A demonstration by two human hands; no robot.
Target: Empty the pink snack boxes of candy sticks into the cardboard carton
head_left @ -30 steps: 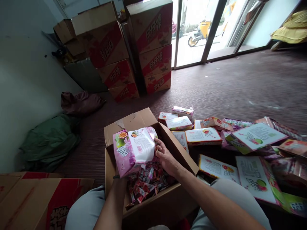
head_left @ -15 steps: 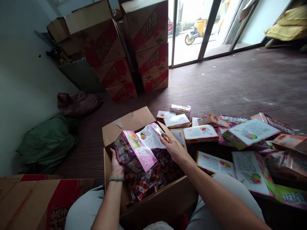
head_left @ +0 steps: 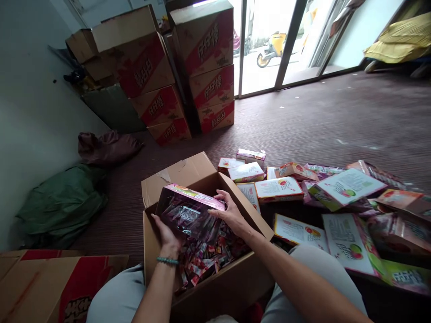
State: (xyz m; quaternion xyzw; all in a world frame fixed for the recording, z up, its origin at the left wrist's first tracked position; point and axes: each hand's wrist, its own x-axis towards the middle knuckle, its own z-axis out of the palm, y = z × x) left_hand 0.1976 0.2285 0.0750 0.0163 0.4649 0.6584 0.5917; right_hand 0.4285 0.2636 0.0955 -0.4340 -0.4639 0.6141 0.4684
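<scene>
I hold a pink candy box [head_left: 187, 214] tipped over an open cardboard carton [head_left: 215, 287] between my knees. My left hand [head_left: 167, 237] grips the box's lower left corner from beneath. My right hand [head_left: 230, 214] clasps its right end, fingers curled over the top edge. The box's open mouth faces down towards me, showing wrapped candies inside. Loose wrapped candies [head_left: 205, 259] in red and pink fill the carton under the box.
Several flat pink and white candy boxes [head_left: 336, 202] lie spread on the carpet to my right. Stacked red-and-brown cartons [head_left: 188, 72] stand at the back by a glass door. A green bag [head_left: 60, 202] lies left, another carton [head_left: 50, 287] at my left knee.
The pink box has turned from flap-side up to mouth-down over the carton. My left hand slid under its corner and my right hand shifted to its right end.
</scene>
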